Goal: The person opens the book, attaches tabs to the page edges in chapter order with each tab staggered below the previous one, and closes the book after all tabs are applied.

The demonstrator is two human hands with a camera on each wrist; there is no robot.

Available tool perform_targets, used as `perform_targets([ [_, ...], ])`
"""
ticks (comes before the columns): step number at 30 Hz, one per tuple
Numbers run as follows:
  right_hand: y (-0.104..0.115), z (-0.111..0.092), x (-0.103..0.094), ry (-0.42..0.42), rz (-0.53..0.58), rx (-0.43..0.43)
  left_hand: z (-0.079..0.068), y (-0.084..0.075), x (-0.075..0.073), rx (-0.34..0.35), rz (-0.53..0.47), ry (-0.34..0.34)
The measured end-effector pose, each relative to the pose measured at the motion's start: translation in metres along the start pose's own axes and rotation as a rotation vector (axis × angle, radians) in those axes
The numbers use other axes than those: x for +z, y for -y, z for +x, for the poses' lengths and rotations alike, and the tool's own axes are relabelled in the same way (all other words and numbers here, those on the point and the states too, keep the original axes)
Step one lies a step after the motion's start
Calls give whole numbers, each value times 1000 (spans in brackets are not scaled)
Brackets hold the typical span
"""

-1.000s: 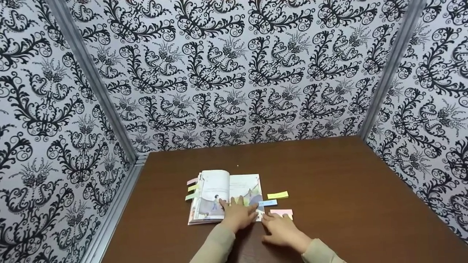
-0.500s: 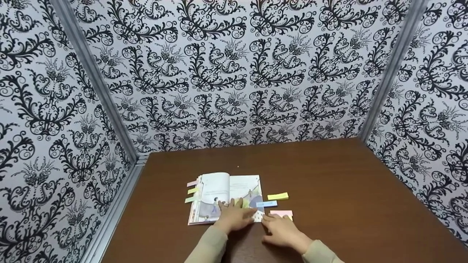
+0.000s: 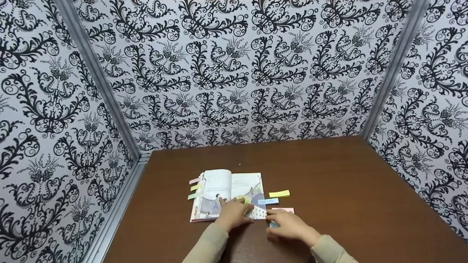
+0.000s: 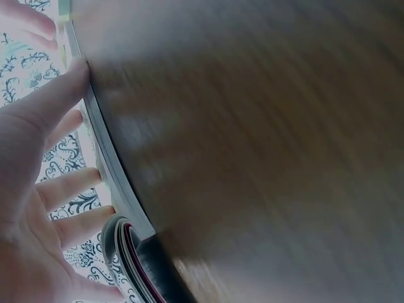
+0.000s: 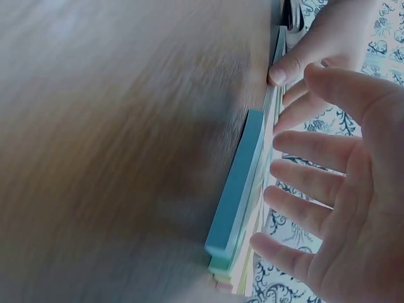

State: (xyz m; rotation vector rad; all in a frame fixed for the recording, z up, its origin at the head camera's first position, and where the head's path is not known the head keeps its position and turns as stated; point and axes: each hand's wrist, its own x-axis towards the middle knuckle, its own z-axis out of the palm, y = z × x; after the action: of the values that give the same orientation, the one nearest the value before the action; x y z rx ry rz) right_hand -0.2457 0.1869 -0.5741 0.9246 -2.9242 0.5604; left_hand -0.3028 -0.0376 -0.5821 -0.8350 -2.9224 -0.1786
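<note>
An open picture book [image 3: 215, 184] lies on the table. My left hand [image 3: 233, 214] rests on its lower pages, fingers spread, and in the left wrist view the thumb [image 4: 72, 82] is at the book's near edge. A blue sticky tab [image 3: 268, 201] juts out from the right page. My right hand [image 3: 290, 225] is just right of the book's lower corner, over sticky-note pads, its index fingertip right at the page edge. A blue pad [image 5: 237, 189] tops a layered group of coloured pads in the right wrist view, with the relaxed right fingers [image 5: 303, 177] beside it.
To the right of the book, a yellow sticky note [image 3: 279, 193] lies on the brown table [image 3: 329, 175]. Pink [image 3: 194, 180], yellow and green tabs stick out from the book's left side. Patterned walls [image 3: 234, 73] with grey metal posts enclose the table at the back and sides.
My right hand has shifted slightly right, and a blue pad now shows beneath it. My left hand has drawn a little to the left across the page, uncovering more of the book's lower right corner.
</note>
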Motion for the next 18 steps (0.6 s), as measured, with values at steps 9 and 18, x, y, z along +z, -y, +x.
perform_targets([
  [9, -14, -11, -3, -32, 75, 90, -6, 6, -5, 20, -84, 15],
  [18, -14, -13, -2, -40, 60, 72, -4, 8, -3, 19, -81, 20],
])
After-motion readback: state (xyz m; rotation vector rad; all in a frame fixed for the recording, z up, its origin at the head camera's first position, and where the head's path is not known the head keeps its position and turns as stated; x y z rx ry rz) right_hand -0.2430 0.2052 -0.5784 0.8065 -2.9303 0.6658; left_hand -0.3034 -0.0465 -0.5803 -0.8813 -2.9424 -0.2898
